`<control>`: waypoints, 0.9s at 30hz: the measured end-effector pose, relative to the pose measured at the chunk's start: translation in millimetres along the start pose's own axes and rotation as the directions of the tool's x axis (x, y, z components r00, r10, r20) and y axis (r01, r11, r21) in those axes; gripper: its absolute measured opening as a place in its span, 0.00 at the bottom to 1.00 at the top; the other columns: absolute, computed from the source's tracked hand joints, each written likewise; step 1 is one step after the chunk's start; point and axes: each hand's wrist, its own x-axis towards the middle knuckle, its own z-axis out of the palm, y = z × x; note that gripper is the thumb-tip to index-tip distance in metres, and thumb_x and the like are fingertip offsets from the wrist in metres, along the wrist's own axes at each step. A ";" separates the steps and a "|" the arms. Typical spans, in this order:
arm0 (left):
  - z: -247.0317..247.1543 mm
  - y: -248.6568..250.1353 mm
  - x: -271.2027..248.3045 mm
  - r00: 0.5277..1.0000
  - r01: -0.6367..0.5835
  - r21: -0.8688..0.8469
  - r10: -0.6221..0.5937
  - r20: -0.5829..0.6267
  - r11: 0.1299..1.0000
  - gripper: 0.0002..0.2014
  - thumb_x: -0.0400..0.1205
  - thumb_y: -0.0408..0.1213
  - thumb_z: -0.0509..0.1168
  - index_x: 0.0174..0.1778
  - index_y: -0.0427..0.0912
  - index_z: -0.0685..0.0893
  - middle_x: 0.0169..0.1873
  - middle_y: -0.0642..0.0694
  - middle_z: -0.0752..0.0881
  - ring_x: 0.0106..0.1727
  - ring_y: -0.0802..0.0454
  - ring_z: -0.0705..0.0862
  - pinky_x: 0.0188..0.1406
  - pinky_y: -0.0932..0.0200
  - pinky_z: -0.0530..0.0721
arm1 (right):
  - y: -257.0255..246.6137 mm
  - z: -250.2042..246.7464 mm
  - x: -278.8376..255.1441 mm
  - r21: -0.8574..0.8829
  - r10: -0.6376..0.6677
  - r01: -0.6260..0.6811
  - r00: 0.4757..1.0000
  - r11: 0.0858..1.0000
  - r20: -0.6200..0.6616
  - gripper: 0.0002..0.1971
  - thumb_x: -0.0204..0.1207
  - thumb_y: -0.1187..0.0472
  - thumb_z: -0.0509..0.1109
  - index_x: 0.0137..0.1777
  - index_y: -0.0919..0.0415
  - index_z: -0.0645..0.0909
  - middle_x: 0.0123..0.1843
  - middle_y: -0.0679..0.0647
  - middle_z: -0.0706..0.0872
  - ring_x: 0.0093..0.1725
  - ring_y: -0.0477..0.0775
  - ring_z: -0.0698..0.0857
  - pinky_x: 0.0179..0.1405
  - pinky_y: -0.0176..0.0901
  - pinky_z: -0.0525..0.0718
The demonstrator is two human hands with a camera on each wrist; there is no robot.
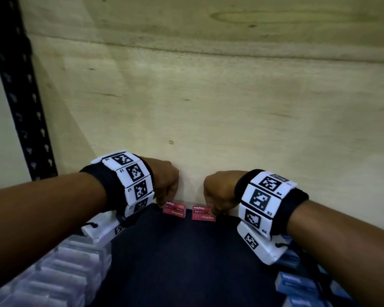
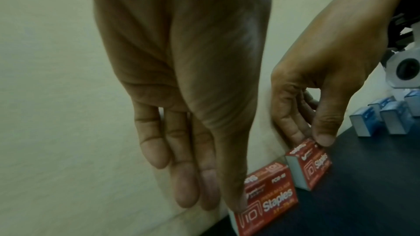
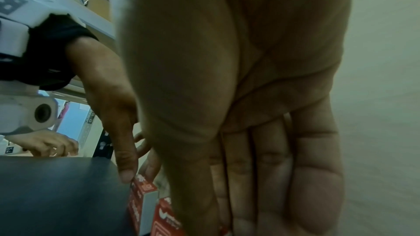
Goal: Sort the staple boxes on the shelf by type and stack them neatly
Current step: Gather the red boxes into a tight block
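Two red staple boxes stand side by side at the back of the dark shelf [image 1: 186, 262], against the plywood wall. My left hand [image 1: 163, 203] pinches the left red box [image 1: 175, 210] at its left end, with the thumb in front and fingers behind. My right hand [image 1: 215, 210] pinches the right red box [image 1: 203, 214] at its right end in the same way. A narrow gap separates the boxes. The left wrist view shows my left hand [image 2: 213, 204] at the near box [image 2: 268, 202] and the far box [image 2: 311, 164]. In the right wrist view my right hand [image 3: 227, 218] covers most of its box [image 3: 166, 222].
Pale lilac boxes [image 1: 53, 273] are packed along the shelf's left side. Blue staple boxes [image 1: 297, 282] crowd the right side, also seen standing on end [image 2: 386, 117]. A black perforated upright [image 1: 16, 96] rises at the left. Another person's hand [image 3: 45, 143] shows beyond the shelf.
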 end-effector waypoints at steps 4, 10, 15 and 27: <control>-3.0 6.7 -9.0 1.000 0.004 0.018 -0.003 -0.024 1.000 0.13 0.79 0.26 0.72 0.59 0.36 0.90 0.53 0.41 0.91 0.19 0.70 0.77 0.17 0.81 0.69 | 0.0 0.6 -6.0 0.001 -0.003 0.003 1.000 1.000 -0.002 0.13 0.78 0.59 0.76 0.59 0.65 0.88 0.58 0.58 0.90 0.45 0.52 0.82 0.44 0.44 0.80; -3.5 15.4 -30.3 1.000 -0.001 0.048 0.002 -0.013 0.999 0.12 0.79 0.30 0.73 0.58 0.40 0.91 0.46 0.51 0.91 0.27 0.69 0.77 0.29 0.77 0.75 | -7.1 2.8 -28.8 0.015 -0.040 0.040 0.999 0.999 0.012 0.13 0.79 0.58 0.75 0.59 0.66 0.88 0.44 0.53 0.88 0.44 0.50 0.82 0.38 0.32 0.81; 5.1 22.1 -56.2 0.999 -0.034 0.020 0.033 0.037 0.999 0.08 0.78 0.32 0.74 0.53 0.41 0.92 0.27 0.59 0.85 0.27 0.69 0.82 0.29 0.77 0.78 | -19.3 4.6 -58.7 0.041 -0.063 0.062 0.998 0.997 0.019 0.10 0.77 0.57 0.76 0.55 0.58 0.90 0.36 0.45 0.84 0.37 0.45 0.81 0.41 0.40 0.83; 47.7 34.7 -119.0 0.997 -0.051 -0.065 0.055 0.062 0.997 0.08 0.76 0.40 0.77 0.50 0.48 0.92 0.42 0.54 0.92 0.46 0.56 0.90 0.46 0.65 0.84 | -42.8 29.6 -116.4 0.120 -0.142 0.134 0.988 0.984 0.066 0.07 0.77 0.54 0.76 0.51 0.53 0.90 0.51 0.46 0.92 0.52 0.48 0.88 0.57 0.46 0.87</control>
